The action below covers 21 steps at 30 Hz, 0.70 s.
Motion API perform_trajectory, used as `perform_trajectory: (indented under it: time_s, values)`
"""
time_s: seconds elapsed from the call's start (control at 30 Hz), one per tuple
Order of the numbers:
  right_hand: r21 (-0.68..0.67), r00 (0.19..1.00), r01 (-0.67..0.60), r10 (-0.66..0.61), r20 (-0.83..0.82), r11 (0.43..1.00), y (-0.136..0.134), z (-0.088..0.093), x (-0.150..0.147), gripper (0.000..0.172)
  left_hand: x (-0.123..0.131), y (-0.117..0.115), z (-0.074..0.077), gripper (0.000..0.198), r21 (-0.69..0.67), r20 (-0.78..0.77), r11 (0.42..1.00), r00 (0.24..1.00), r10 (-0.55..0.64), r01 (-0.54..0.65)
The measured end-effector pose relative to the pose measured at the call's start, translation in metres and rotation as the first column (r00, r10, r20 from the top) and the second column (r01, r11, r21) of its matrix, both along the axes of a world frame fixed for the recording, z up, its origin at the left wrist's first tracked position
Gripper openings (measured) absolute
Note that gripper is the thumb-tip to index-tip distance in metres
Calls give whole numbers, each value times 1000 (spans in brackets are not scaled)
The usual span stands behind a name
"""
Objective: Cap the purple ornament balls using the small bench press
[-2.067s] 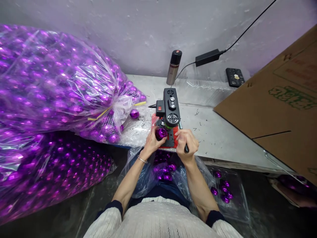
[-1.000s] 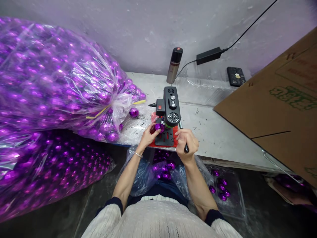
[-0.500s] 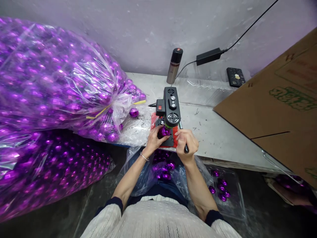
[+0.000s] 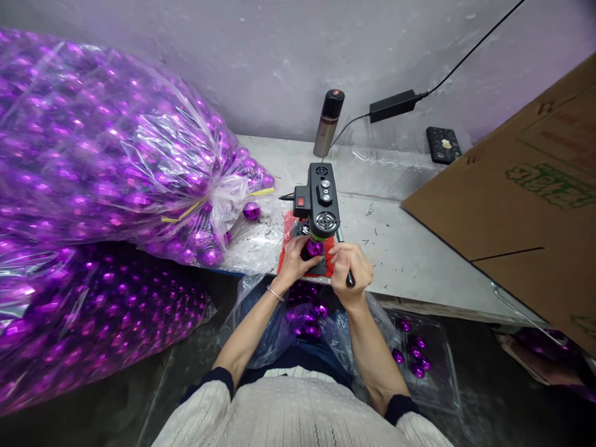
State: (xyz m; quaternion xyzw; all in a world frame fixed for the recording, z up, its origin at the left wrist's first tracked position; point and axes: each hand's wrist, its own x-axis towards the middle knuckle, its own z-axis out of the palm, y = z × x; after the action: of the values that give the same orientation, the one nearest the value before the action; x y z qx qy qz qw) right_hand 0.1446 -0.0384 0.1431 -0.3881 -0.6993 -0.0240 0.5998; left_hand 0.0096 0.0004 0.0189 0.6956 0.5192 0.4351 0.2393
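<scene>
My left hand [image 4: 296, 257] holds a shiny purple ball ornament [image 4: 315, 248] between thumb and fingers, right under the head of a black bench press machine [image 4: 323, 202]. The machine has a red switch and round vents on top. Its base rests on a red sheet [image 4: 284, 256] at the table's front edge. My right hand [image 4: 351, 267] is wrapped round the machine's lever [image 4: 351, 280], whose black end sticks out below my fist. More purple balls [image 4: 310, 316] lie in clear plastic over my lap.
Large clear bags of purple balls [image 4: 107, 149] fill the left side. One loose ball [image 4: 252, 211] lies beside them on the table [image 4: 395, 248]. A bottle [image 4: 328, 124], a power adapter [image 4: 393, 106] and a phone [image 4: 442, 145] are behind. At right stands a cardboard box [image 4: 521, 205]; below it, a clear tray [image 4: 447, 360].
My left hand has shifted the ball slightly to the right under the machine head and turned a little. The right hand stays on the lever in the same place.
</scene>
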Motion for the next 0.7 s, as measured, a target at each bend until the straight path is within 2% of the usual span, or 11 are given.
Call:
perform_trajectory:
  time_s: [0.17, 0.33, 0.53, 0.7]
  values:
    - [-5, 1000, 5, -5, 3, 1000, 0, 1, 0, 25, 1, -1, -4, 60, 8, 7, 1000, 1000, 8, -8]
    - [-7, 1000, -9, 9, 5, 1000, 0, 1, 0, 25, -8, -14, 0, 60, 34, 72, 999, 997, -4, 1]
    - [-17, 999, -8, 7, -34, 1000, 0, -1, 0, 25, -19, -27, 3, 59, -5, 67, 1000, 998, 1, -1]
    - [-24, 999, -13, 12, -32, 1000, 0, -1, -1, 26, -22, -33, 7, 58, 12, 52, 998, 997, 55, -55]
